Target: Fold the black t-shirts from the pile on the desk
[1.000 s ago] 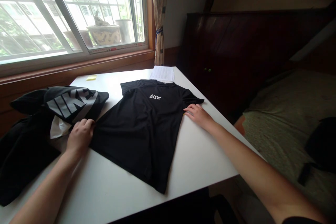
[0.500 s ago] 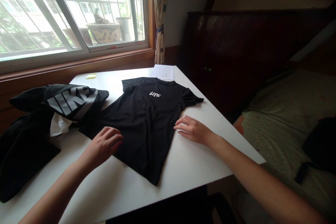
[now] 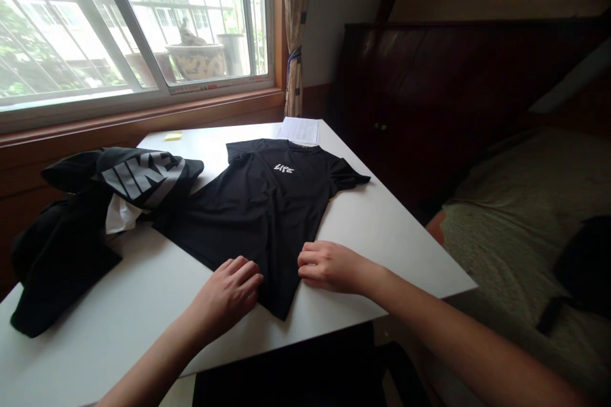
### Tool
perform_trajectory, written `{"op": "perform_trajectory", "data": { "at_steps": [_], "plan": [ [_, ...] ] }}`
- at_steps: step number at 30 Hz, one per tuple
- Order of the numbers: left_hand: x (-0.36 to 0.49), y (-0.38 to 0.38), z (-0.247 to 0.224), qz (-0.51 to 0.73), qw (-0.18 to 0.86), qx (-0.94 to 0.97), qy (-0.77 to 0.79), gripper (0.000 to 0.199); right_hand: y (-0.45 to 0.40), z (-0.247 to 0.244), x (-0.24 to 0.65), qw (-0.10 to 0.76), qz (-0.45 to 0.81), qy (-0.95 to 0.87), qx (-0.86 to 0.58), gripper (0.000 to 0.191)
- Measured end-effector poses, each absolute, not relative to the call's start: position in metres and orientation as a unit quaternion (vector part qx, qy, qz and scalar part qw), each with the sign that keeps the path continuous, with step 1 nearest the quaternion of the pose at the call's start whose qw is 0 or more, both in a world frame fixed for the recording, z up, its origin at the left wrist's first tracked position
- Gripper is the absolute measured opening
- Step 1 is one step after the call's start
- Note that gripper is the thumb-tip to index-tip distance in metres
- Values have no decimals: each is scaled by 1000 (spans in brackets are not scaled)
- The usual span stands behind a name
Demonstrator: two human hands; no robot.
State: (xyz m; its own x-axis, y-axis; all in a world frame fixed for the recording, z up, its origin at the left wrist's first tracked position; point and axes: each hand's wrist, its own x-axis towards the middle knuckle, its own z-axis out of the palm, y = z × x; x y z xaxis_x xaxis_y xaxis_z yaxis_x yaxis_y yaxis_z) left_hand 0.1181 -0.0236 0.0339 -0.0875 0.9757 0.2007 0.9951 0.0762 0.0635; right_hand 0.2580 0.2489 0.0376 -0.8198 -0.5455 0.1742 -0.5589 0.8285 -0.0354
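Observation:
A black short-sleeved T-shirt (image 3: pixel 258 203) with a small white print on the chest lies spread on the white table, its collar pointing away from me. My left hand (image 3: pixel 232 289) is at the near hem, fingers curled down and closed on the fabric. On the shirt's right side edge, close to the lower corner, my right hand (image 3: pixel 329 267) has its fingers bent in and closed on the cloth. The fingertips of both hands are partly hidden. Between the hands, the hem's corner lies flat on the table.
A heap of dark clothing (image 3: pixel 71 248) with large grey lettering and a white piece lies at left, meeting the shirt. Papers (image 3: pixel 300 130) and a yellow note (image 3: pixel 173 136) are at the table's far side. A dark chair (image 3: pixel 286 369) stands at the near edge.
My left hand has moved right and nearer to the hem's corner. My right hand has come down and left onto the shirt's side edge. The fingers have curled in.

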Motion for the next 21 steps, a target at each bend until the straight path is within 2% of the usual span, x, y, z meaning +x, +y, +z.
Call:
{"op": "perform_trajectory", "data": {
  "at_steps": [12,21],
  "plan": [
    [129,-23,27,-152,89,-671,-721,15,212,47,259,62,34,-943,326,15],
    [115,-37,17,-160,84,-642,-745,16,209,49,260,37,33,-946,320,5]
  ]
}}
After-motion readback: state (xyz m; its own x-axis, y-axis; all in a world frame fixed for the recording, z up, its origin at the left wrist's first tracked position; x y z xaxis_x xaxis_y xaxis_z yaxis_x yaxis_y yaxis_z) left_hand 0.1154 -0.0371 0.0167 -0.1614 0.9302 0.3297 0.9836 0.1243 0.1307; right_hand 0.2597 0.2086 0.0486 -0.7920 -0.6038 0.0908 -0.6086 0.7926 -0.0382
